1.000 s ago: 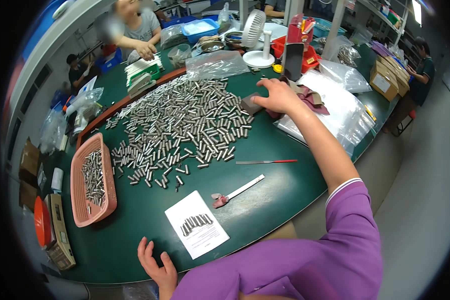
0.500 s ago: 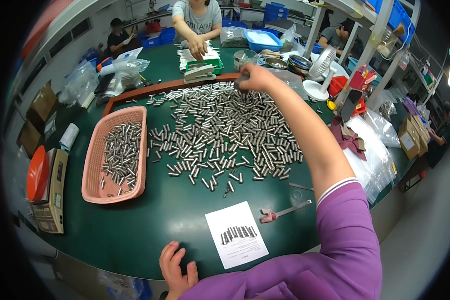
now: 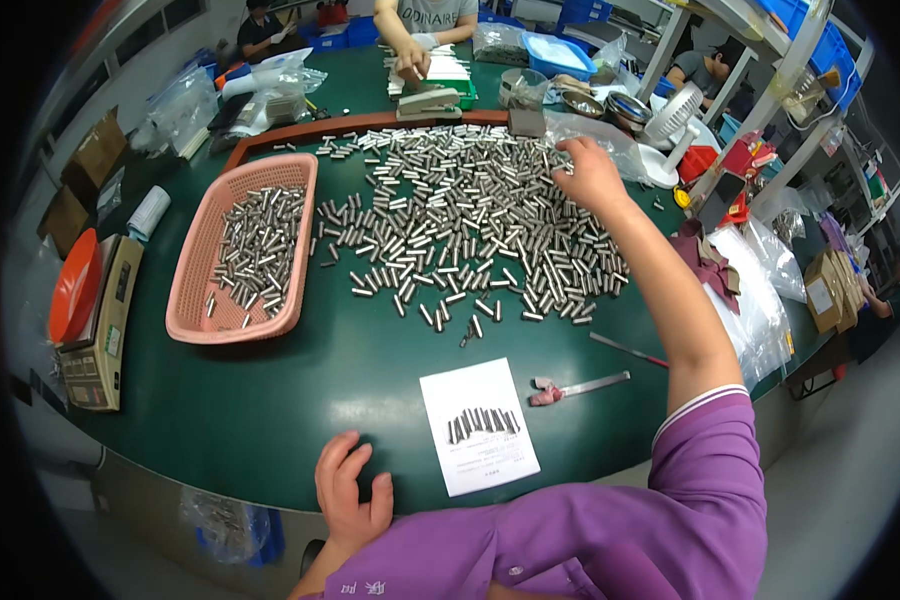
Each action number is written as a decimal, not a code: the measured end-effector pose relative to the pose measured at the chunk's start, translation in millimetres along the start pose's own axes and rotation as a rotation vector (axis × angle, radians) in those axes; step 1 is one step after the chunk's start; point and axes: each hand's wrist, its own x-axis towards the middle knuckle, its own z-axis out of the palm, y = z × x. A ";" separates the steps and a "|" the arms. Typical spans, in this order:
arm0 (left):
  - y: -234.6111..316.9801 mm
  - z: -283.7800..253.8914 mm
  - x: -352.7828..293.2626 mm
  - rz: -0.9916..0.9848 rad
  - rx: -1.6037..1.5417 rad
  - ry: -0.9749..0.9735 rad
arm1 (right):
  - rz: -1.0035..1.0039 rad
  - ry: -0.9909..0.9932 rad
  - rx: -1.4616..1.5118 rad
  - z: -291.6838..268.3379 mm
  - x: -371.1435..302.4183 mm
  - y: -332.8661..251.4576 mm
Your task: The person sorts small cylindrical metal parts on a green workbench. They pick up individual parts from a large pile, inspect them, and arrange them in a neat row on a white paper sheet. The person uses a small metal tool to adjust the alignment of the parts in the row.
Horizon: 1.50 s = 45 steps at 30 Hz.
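A wide pile of short silver metal pins [image 3: 470,220] covers the middle of the green table. My right hand [image 3: 592,178] reaches to the pile's far right side, fingers bent and a little apart, with nothing visible in them. Beyond its fingertips, a dark brown block [image 3: 526,122] rests by the wooden border strip [image 3: 340,129]. At the table's near edge, my left hand [image 3: 352,492] is open and holds nothing. It is nearest to a white printed sheet [image 3: 478,460] with a picture of dark rods.
A pink plastic basket [image 3: 185,290] with more pins stands left of the pile, beside a scale [image 3: 105,340] bearing a red dish [image 3: 76,285]. A metal strip with a pink-wrapped end [image 3: 580,388] lies right of the sheet. Across the table, a co-worker's hand [image 3: 410,62] is near a stapler [image 3: 429,104].
My right hand has let go of the dark block by the wooden strip and moved right and nearer. My left hand stays at the table edge. The view has tilted slightly.
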 end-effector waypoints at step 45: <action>10.1 10.6 -1.7 -0.047 0.186 0.066 | -0.332 -0.009 0.372 -134.7 -145.2 -76.5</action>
